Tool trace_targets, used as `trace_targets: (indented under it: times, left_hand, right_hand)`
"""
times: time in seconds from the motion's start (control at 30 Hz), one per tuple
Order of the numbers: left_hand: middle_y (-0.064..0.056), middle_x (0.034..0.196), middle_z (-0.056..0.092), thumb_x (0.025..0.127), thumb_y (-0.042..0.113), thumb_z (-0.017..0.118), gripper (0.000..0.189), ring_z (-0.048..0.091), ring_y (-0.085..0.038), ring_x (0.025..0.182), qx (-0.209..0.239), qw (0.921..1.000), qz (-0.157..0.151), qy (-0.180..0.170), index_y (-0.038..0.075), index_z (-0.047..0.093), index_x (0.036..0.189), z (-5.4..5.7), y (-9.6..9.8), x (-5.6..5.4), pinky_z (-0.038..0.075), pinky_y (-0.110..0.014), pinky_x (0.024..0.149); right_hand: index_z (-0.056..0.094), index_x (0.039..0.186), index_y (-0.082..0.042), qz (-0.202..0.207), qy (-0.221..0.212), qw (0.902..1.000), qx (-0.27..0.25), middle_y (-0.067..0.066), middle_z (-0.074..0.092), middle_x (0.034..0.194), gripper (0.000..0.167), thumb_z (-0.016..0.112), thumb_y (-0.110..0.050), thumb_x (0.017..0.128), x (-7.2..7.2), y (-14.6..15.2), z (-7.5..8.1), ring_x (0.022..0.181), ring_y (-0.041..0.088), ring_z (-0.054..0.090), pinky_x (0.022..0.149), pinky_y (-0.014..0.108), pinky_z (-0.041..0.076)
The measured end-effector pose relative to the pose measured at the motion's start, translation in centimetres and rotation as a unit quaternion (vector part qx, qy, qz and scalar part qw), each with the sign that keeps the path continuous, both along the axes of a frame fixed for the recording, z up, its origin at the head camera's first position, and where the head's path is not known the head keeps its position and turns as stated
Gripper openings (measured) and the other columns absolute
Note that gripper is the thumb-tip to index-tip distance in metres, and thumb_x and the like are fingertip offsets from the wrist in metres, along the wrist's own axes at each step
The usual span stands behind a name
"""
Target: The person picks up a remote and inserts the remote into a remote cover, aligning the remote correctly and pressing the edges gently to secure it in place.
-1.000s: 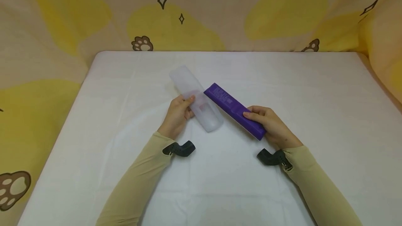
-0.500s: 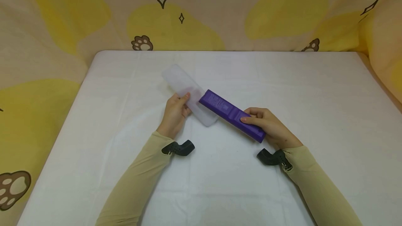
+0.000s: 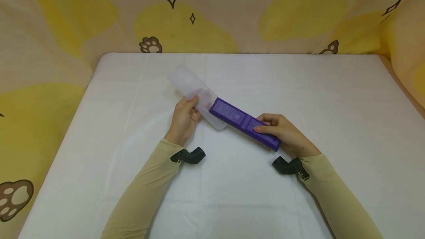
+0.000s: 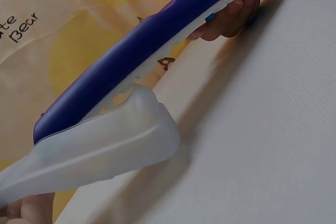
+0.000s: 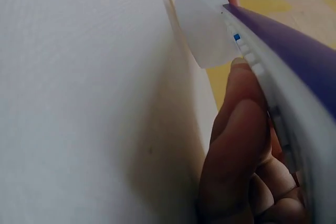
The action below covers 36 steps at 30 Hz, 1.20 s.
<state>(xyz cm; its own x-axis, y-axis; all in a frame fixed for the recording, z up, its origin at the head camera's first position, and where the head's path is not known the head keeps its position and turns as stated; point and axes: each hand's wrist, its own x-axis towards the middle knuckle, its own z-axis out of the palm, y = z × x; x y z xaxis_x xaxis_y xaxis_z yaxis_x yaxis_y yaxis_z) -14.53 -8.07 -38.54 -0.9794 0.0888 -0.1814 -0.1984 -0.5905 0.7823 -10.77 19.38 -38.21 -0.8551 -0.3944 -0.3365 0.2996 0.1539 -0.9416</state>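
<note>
A remote control (image 3: pixel 244 123), purple on its back and white with raised buttons on its other face (image 5: pixel 252 59), slants above the table in the head view. My right hand (image 3: pixel 283 134) grips its near end, thumb on the purple back and fingers underneath. In my left hand (image 3: pixel 184 121) is a translucent, hollow sleeve-like cover (image 3: pixel 189 80), pinched at its side between thumb and fingers. The remote's far end overlaps the cover's near part in the head view. From the left wrist, that purple end lies along the open side of the cover (image 4: pixel 105 148).
A white-covered table (image 3: pixel 332 95) lies beneath both hands. Behind it hangs a yellow patterned cloth (image 3: pixel 212 28). Each wrist carries a black camera mount, one at the left wrist (image 3: pixel 189 156) and one at the right wrist (image 3: pixel 289 166).
The left hand has moved the cover slightly left and away. The remote's far end has swung left and toward me, so it now overlaps the cover; its purple back faces up more.
</note>
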Motion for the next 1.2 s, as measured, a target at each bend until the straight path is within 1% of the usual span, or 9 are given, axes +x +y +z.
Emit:
trace_targets:
  times: [0.27,0.47,0.6,0.77,0.9,0.97,1.03,1.1,1.2]
  left_hand:
    - [-0.007,0.11,0.056,0.1,0.004,0.039,0.019,0.056,-0.016,0.106,0.004,0.9998,-0.009,0.019,0.001,0.046,0.117,0.12,0.07,0.08,0.047,-0.032,0.093]
    - [-0.004,0.109,0.056,0.1,0.003,0.038,0.017,0.055,-0.014,0.105,0.007,0.9994,-0.014,0.031,0.002,0.048,0.115,0.22,0.19,0.21,0.046,-0.029,0.094]
    - [-0.003,0.11,0.056,0.1,0.003,0.038,0.017,0.054,-0.012,0.106,0.007,0.9991,-0.018,0.038,0.003,0.048,0.114,0.29,0.27,0.32,0.044,-0.028,0.094]
    - [-0.002,0.111,0.055,0.1,0.004,0.038,0.018,0.053,-0.011,0.106,0.003,0.9983,-0.029,0.051,0.004,0.047,0.116,0.27,0.25,0.46,0.044,-0.026,0.093]
    - [0.001,0.108,0.054,0.101,0.004,0.036,0.017,0.052,-0.009,0.103,0.015,0.9969,-0.055,0.054,0.007,0.047,0.113,0.03,0.22,0.48,0.044,-0.023,0.089]
    - [0.002,0.109,0.053,0.101,0.005,0.034,0.018,0.051,-0.01,0.105,0.023,0.9955,-0.076,0.052,0.01,0.047,0.114,-0.13,0.25,0.48,0.043,-0.023,0.089]
    - [0.002,0.114,0.052,0.102,0.006,0.033,0.02,0.049,-0.01,0.109,0.029,0.9935,-0.098,0.05,0.013,0.045,0.117,-0.27,0.33,0.52,0.041,-0.025,0.093]
    - [0.001,0.12,0.05,0.103,0.007,0.032,0.022,0.047,-0.011,0.115,0.033,0.9921,-0.111,0.05,0.013,0.042,0.121,-0.31,0.47,0.62,0.038,-0.028,0.1]
    - [-0.001,0.124,0.047,0.103,0.009,0.03,0.026,0.046,-0.013,0.118,0.036,0.9922,-0.11,0.047,0.01,0.039,0.127,-0.31,0.77,0.8,0.033,-0.032,0.106]
  right_hand:
    - [0.066,0.097,-0.005,0.017,0.024,0.999,0.034,0.003,0.066,0.083,0.016,0.07,-0.014,0.084,-0.06,0.21,0.12,0.07,0.013,0.058,0.062,0.023,0.05]
    - [0.067,0.098,-0.005,0.03,0.03,0.9986,0.033,0.002,0.068,0.084,0.017,0.071,-0.013,0.084,-0.02,0.22,0.19,0.07,0.013,0.06,0.062,0.024,0.05]
    - [0.067,0.099,-0.005,0.034,0.019,0.999,0.022,0.003,0.069,0.086,0.017,0.071,-0.012,0.084,-0.03,0.21,0.18,0.071,0.014,0.061,0.063,0.025,0.052]
    - [0.067,0.099,-0.004,0.038,0.033,0.9981,0.037,0.002,0.069,0.085,0.019,0.071,-0.013,0.084,-0.05,0.14,0.17,0.072,0.013,0.06,0.065,0.024,0.05]
    - [0.067,0.098,-0.005,0.034,0.041,0.9974,0.049,0.002,0.069,0.085,0.018,0.072,-0.015,0.084,0.01,0.12,0.22,0.072,0.013,0.059,0.065,0.024,0.049]
    - [0.067,0.098,-0.005,0.03,0.04,0.9973,0.054,0.002,0.068,0.085,0.019,0.072,-0.016,0.084,0.05,0.13,0.21,0.072,0.013,0.059,0.065,0.024,0.049]
    - [0.067,0.098,-0.004,0.026,0.04,0.9972,0.057,0.002,0.068,0.086,0.02,0.072,-0.017,0.084,0.08,0.11,0.22,0.072,0.013,0.059,0.064,0.024,0.049]
    - [0.066,0.099,-0.003,0.023,0.039,0.9973,0.058,0.003,0.067,0.087,0.022,0.072,-0.018,0.084,0.08,0.08,0.14,0.073,0.014,0.058,0.064,0.024,0.049]
    - [0.066,0.1,-0.002,0.013,0.038,0.9979,0.05,0.003,0.066,0.086,0.022,0.07,-0.018,0.085,0.13,0.0,0.09,0.072,0.013,0.057,0.063,0.024,0.049]
